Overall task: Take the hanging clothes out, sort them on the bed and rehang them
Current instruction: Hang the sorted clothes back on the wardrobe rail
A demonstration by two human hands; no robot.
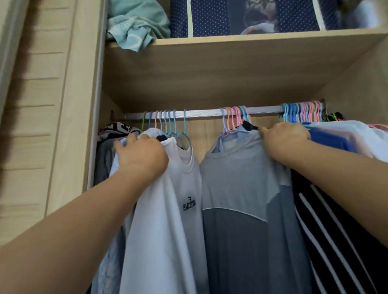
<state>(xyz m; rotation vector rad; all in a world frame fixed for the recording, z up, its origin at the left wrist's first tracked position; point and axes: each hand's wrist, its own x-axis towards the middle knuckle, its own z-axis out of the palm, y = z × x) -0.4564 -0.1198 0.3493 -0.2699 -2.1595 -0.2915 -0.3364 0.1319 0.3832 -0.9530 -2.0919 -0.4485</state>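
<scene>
The hanging clothes fill a wooden wardrobe, all on plastic hangers hooked over a silver rail [209, 113] that runs level from left to right under a shelf. Each garment hangs with its long axis straight down, neck up at the rail, hem out of view below.

They sit in three bunches with bare rail between. In the left bunch the front piece is a white T-shirt [170, 206] with dark lettering on the chest, facing the camera. The left hand [142, 155] lies over its shoulder at the top, fingers curled down into the fabric and gripping it, with a pale blue garment just behind.

The middle bunch is led by a grey shirt [238, 189], lighter across the chest and darker below, also facing forward. The right hand [285, 137] grips the top of its shoulder beside a dark hanger end, fingers bent around the cloth.

To the right hang a black garment with white stripes [322, 229], a blue piece and pale tops under a crowd of blue and pink hangers [301, 112].

On the shelf [238, 43] above sit crumpled teal cloth [137, 23] and a navy dotted storage bag [200, 9].
</scene>
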